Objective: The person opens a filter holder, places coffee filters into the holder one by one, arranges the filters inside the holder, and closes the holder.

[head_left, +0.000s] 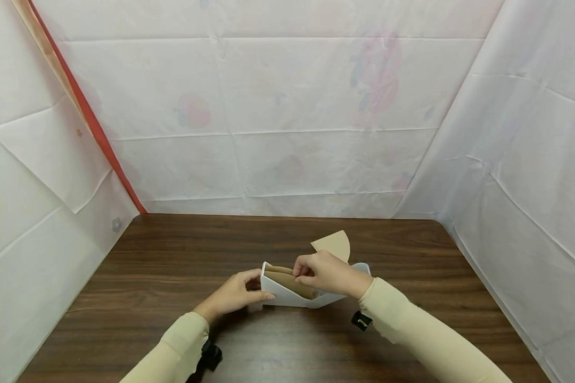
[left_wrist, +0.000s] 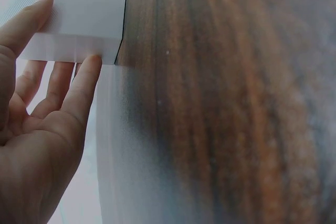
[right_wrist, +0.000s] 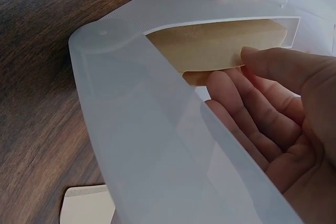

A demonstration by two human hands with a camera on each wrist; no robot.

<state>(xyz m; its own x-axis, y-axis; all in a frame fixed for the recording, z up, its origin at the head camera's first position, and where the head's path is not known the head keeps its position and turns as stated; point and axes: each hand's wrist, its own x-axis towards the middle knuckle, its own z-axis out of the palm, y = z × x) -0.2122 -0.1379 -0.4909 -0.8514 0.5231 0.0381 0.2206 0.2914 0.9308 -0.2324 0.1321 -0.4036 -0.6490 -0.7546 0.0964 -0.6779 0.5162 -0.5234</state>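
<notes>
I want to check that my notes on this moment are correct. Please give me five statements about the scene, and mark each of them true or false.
1. The left hand holds the white case at one end. True.
2. The right hand rests flat on the table. False: its fingers are at the brown papers inside the case.
3. In the head view, a loose sheet lies beyond the case. True.
4. The loose sheet is a full circle. False: it shows a pointed corner and a curved edge.
5. Both sleeves are pale. True.
</notes>
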